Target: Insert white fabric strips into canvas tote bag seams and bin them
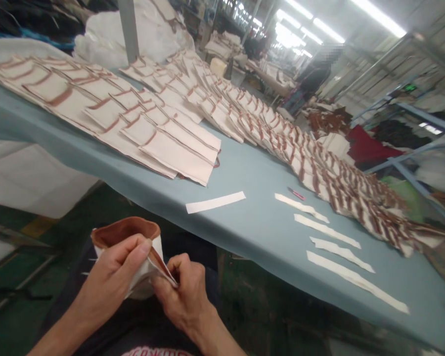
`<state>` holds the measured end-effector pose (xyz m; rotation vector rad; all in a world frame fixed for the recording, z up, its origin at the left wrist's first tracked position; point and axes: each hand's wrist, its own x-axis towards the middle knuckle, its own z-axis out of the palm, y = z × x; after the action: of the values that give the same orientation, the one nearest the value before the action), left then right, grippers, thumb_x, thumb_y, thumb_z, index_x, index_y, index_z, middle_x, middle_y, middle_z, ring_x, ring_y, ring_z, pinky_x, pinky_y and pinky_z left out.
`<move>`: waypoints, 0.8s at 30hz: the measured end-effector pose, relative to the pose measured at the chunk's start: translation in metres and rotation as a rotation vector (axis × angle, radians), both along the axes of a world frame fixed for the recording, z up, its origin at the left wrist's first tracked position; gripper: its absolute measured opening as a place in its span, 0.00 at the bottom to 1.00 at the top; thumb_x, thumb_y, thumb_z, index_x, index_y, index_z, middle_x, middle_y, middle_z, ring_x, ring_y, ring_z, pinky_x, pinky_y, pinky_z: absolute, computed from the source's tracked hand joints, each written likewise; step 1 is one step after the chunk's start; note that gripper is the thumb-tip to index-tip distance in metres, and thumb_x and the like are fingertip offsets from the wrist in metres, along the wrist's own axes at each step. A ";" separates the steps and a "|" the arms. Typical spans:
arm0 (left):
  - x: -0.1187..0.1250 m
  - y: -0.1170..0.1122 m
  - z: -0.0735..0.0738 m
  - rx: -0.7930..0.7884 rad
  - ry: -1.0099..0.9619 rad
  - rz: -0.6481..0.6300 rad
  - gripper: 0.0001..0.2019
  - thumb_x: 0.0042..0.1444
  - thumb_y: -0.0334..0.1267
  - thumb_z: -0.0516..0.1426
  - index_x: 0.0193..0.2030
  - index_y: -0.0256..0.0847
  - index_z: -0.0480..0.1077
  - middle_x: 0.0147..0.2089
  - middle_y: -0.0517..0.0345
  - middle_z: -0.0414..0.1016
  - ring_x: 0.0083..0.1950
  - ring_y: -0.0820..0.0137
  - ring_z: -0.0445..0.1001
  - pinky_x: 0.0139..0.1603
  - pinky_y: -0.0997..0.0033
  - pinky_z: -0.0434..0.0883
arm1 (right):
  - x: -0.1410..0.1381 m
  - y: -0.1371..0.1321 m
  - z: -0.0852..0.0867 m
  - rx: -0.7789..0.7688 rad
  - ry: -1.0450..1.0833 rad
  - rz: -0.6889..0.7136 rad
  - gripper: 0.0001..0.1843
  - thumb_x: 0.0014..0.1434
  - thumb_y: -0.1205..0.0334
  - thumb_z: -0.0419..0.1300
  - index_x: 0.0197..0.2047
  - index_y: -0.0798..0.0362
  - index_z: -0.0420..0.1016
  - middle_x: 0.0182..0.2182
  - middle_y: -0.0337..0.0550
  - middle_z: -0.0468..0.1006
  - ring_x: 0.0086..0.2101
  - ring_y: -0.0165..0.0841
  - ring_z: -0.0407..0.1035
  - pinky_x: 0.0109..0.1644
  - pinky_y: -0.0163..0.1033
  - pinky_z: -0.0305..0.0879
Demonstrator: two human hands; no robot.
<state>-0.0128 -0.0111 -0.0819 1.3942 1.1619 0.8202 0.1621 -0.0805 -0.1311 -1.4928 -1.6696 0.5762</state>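
Over my lap I hold a cream fabric piece (138, 283) with a brown lining or band at its open upper edge; it looks like a small bag or sleeve, though its exact kind is unclear. My left hand (114, 272) pinches the brown-edged rim, thumb on top. Lower and to the right, my right hand (183, 291) is closed on the same piece's edge, its fingertips partly hidden in the cloth. On the table just beyond my hands lies a short cream strip (215, 202).
The blue-green covered table (244, 168) runs diagonally before me. Overlapping cream pieces with brown edging (181, 148) lie along it, with more rows (282, 138) behind. Several cream strips (356, 274) and a small pink-handled tool (297, 194) rest rightward. A person (311, 79) stands far back.
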 end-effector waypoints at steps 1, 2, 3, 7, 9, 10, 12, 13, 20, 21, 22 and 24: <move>-0.002 0.001 -0.001 0.036 0.025 0.013 0.31 0.75 0.67 0.56 0.28 0.45 0.72 0.24 0.63 0.68 0.24 0.68 0.65 0.24 0.71 0.65 | 0.007 0.007 0.008 0.014 0.006 0.001 0.10 0.67 0.52 0.64 0.40 0.45 0.69 0.25 0.33 0.76 0.22 0.32 0.69 0.30 0.37 0.65; -0.004 0.001 0.000 0.061 0.051 0.023 0.30 0.75 0.66 0.56 0.28 0.46 0.72 0.24 0.62 0.69 0.25 0.68 0.67 0.26 0.70 0.66 | 0.016 0.015 0.017 0.054 -0.019 -0.032 0.09 0.68 0.52 0.64 0.43 0.46 0.71 0.28 0.36 0.79 0.25 0.34 0.73 0.33 0.38 0.68; -0.005 0.001 0.000 0.071 0.079 0.027 0.30 0.76 0.65 0.56 0.29 0.46 0.73 0.25 0.62 0.70 0.27 0.67 0.68 0.28 0.69 0.67 | 0.024 0.026 0.024 0.122 -0.083 -0.099 0.07 0.69 0.55 0.65 0.44 0.47 0.73 0.31 0.39 0.81 0.30 0.36 0.76 0.37 0.39 0.71; -0.002 0.002 -0.003 0.081 0.149 -0.010 0.31 0.77 0.65 0.53 0.27 0.46 0.71 0.25 0.63 0.70 0.28 0.66 0.69 0.29 0.70 0.69 | 0.053 0.077 0.029 0.252 -0.497 -0.284 0.16 0.69 0.66 0.70 0.58 0.52 0.78 0.51 0.54 0.87 0.50 0.46 0.79 0.56 0.48 0.75; 0.002 0.007 -0.008 0.099 0.164 -0.069 0.31 0.76 0.65 0.53 0.26 0.46 0.70 0.24 0.63 0.70 0.27 0.67 0.71 0.28 0.71 0.69 | 0.063 0.100 0.019 0.161 -0.624 -0.255 0.19 0.67 0.68 0.72 0.60 0.52 0.79 0.53 0.54 0.86 0.50 0.47 0.77 0.55 0.50 0.74; 0.004 0.010 -0.011 0.113 0.167 -0.090 0.31 0.76 0.64 0.53 0.26 0.46 0.72 0.24 0.63 0.71 0.26 0.67 0.71 0.28 0.72 0.70 | 0.067 0.108 0.014 0.124 -0.646 -0.236 0.17 0.67 0.68 0.73 0.58 0.51 0.81 0.51 0.53 0.86 0.48 0.47 0.76 0.53 0.49 0.73; 0.006 0.015 -0.015 0.136 0.170 -0.090 0.30 0.75 0.64 0.54 0.27 0.46 0.75 0.24 0.63 0.74 0.26 0.68 0.73 0.28 0.72 0.70 | 0.074 0.119 0.005 0.090 -0.629 -0.203 0.10 0.69 0.66 0.73 0.52 0.50 0.83 0.47 0.50 0.85 0.44 0.45 0.75 0.51 0.48 0.71; 0.006 0.017 -0.017 0.135 0.175 -0.074 0.30 0.74 0.64 0.55 0.28 0.46 0.77 0.24 0.63 0.75 0.26 0.68 0.74 0.29 0.72 0.70 | 0.077 0.121 0.002 0.085 -0.604 -0.190 0.07 0.69 0.65 0.73 0.50 0.49 0.84 0.45 0.49 0.85 0.44 0.45 0.74 0.51 0.47 0.71; 0.004 0.017 -0.026 -0.011 0.171 -0.017 0.24 0.70 0.67 0.59 0.40 0.47 0.77 0.30 0.62 0.85 0.29 0.64 0.83 0.31 0.70 0.76 | 0.092 0.122 0.006 0.011 -0.291 -0.141 0.07 0.73 0.61 0.68 0.39 0.48 0.84 0.40 0.45 0.86 0.42 0.39 0.75 0.51 0.43 0.67; 0.005 0.015 -0.025 -0.020 0.164 -0.013 0.24 0.70 0.67 0.60 0.41 0.47 0.76 0.31 0.62 0.86 0.29 0.63 0.84 0.31 0.70 0.77 | 0.093 0.123 0.007 -0.002 -0.225 -0.156 0.10 0.73 0.58 0.66 0.37 0.49 0.83 0.37 0.44 0.85 0.40 0.38 0.74 0.50 0.43 0.67; 0.006 0.014 -0.024 -0.022 0.158 -0.009 0.23 0.69 0.66 0.60 0.44 0.47 0.76 0.31 0.61 0.87 0.30 0.62 0.85 0.32 0.69 0.78 | 0.093 0.124 0.009 -0.018 -0.155 -0.175 0.13 0.74 0.56 0.65 0.36 0.49 0.83 0.34 0.42 0.83 0.37 0.37 0.73 0.47 0.42 0.66; 0.011 0.012 -0.021 0.003 0.159 0.021 0.22 0.69 0.64 0.61 0.49 0.47 0.76 0.33 0.60 0.89 0.33 0.60 0.87 0.35 0.69 0.80 | 0.093 0.125 0.014 -0.055 -0.003 -0.209 0.18 0.74 0.48 0.63 0.37 0.50 0.82 0.29 0.38 0.80 0.32 0.34 0.70 0.41 0.40 0.65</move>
<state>-0.0022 0.0012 -0.1024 1.4731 1.2996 0.7362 0.2548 0.0441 -0.1170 -1.6841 -1.4875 0.5095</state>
